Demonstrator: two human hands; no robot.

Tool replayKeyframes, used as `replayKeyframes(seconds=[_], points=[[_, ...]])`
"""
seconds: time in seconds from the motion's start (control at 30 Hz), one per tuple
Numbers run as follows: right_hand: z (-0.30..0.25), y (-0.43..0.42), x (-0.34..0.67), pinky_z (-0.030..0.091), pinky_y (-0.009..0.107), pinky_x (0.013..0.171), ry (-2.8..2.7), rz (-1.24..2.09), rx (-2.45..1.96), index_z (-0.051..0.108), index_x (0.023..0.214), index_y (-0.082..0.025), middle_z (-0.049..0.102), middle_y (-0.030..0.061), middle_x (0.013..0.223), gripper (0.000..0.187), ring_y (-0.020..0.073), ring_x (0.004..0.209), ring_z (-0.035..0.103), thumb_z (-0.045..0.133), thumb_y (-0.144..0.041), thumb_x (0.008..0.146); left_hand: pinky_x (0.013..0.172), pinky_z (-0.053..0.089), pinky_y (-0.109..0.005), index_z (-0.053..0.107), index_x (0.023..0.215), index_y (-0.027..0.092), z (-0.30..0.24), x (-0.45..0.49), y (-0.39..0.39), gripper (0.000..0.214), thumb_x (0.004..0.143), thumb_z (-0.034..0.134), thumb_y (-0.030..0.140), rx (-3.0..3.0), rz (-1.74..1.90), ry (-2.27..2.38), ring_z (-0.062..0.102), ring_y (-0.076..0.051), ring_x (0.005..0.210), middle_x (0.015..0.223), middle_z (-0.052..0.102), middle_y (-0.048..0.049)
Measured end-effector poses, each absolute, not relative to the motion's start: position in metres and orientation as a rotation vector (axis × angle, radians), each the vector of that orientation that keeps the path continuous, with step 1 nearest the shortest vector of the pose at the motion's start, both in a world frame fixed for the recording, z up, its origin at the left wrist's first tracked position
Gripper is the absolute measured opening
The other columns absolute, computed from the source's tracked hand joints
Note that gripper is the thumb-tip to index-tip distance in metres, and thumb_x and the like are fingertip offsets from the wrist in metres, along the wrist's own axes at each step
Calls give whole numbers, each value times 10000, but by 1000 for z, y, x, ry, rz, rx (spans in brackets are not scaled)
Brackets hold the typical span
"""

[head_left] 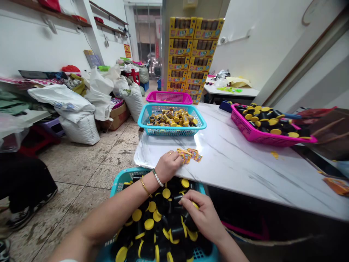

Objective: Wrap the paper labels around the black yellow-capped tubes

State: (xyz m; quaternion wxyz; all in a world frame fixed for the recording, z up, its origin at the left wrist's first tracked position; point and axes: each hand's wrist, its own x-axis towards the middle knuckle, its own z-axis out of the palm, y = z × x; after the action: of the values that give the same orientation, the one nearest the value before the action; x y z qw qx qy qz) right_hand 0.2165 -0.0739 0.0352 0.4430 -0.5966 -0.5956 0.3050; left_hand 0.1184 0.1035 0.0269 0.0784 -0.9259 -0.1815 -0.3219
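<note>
My left hand (171, 165) reaches over the near edge of the table, its fingers curled onto a few small printed yellow labels (194, 154) lying there. Below it my right hand (202, 213) is closed around a small black jar (190, 221) with a yellow lid. That jar is just above a blue basket (120, 180) heaped with similar black jars with yellow lids (178, 229). On the table ahead, a second blue basket (174, 131) holds small jars wrapped in yellow labels (174, 118).
A pink basket (253, 134) of black jars stands on the right of the white table (231, 167). Behind the blue basket sits another pink basket (169, 97). Yellow display boxes (188, 65) are stacked at the back. White sacks (79, 120) and a person's leg (29, 182) are left.
</note>
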Motion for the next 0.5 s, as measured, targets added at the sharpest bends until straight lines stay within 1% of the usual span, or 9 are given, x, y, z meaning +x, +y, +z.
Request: replayKeyframes(seconds=[0.1, 0.23, 0.33, 0.4, 0.47, 0.5], points=[[35, -76, 224, 425, 252, 654, -1382, 830, -1502, 650, 719, -178, 647, 24, 714, 310, 157, 691, 585, 518, -367, 926, 655, 476, -282, 647, 836, 160, 25, 112, 106, 162, 932, 543, 237, -2788, -1018, -539, 532, -187, 749, 758, 593, -55], [33, -77, 232, 421, 248, 616, -1194, 911, -1515, 661, 726, -172, 636, 28, 698, 350, 152, 664, 553, 546, -451, 903, 648, 496, -284, 668, 975, 148, 29, 97, 101, 185, 940, 487, 129, -2749, -1231, -483, 549, -173, 733, 798, 637, -74], [29, -75, 236, 355, 224, 488, -1002, 1006, -1497, 682, 768, -163, 615, 23, 672, 394, 110, 539, 478, 562, -522, 877, 660, 527, -314, 641, 1105, 142, 38, 73, 84, 242, 910, 514, 74, -2693, -1403, -352, 586, -179, 754, 878, 675, -96], [26, -72, 236, 291, 217, 429, -900, 1132, -1445, 687, 795, -156, 583, 13, 640, 449, 85, 467, 408, 545, -576, 867, 692, 555, -339, 609, 1183, 136, 46, 52, 67, 311, 884, 557, 68, -2677, -1421, -194, 624, -196, 807, 945, 696, -112], [25, -67, 232, 263, 213, 414, -863, 1305, -1372, 676, 768, -149, 550, 3, 605, 497, 73, 438, 368, 530, -616, 856, 686, 571, -340, 616, 1176, 123, 55, 32, 48, 321, 860, 592, 69, -2670, -1357, -50, 652, -208, 828, 968, 714, -114], [26, -65, 229, 264, 212, 416, -875, 1394, -1345, 672, 761, -150, 544, -2, 596, 491, 70, 435, 361, 547, -618, 845, 658, 573, -329, 632, 1147, 125, 59, 23, 40, 303, 852, 601, 66, -2667, -1305, 5, 661, -205, 812, 965, 722, -107]])
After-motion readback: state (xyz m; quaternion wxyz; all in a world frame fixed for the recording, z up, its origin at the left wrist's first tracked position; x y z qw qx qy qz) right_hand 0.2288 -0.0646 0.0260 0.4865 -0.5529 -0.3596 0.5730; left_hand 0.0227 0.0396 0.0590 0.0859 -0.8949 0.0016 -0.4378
